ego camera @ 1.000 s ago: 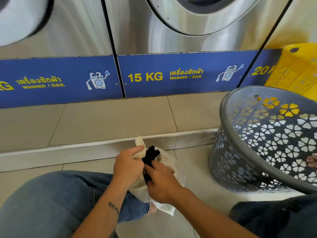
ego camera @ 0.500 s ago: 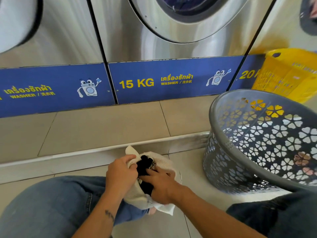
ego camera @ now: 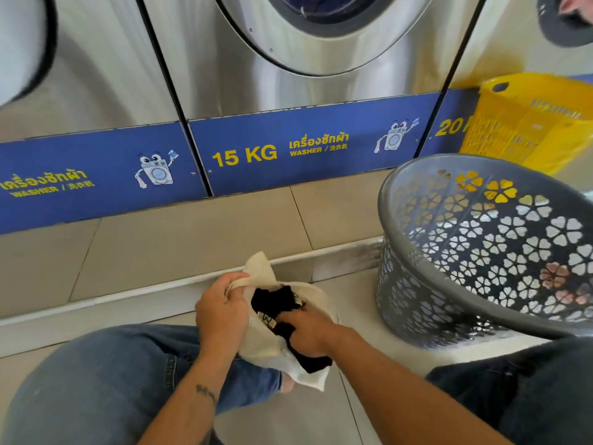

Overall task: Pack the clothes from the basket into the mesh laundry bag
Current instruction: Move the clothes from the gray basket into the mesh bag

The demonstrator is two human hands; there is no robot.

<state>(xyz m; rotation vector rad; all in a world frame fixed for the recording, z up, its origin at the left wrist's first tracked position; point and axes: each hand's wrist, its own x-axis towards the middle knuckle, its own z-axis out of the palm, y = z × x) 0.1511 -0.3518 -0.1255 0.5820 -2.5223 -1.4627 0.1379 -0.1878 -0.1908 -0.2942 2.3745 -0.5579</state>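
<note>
Your right hand [ego camera: 308, 329] is now pushing the black cloth [ego camera: 276, 303] deeper into the mesh bag [ego camera: 260, 345], its grip closed on it. Your left hand [ego camera: 221, 306] is pinching the bag's rim open. The grey basket [ego camera: 417, 303] is sitting at 3 o'clock, looking nearly empty.

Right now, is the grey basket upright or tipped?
Tipped: the grey basket leans, with its open mouth turned toward the person.
</note>
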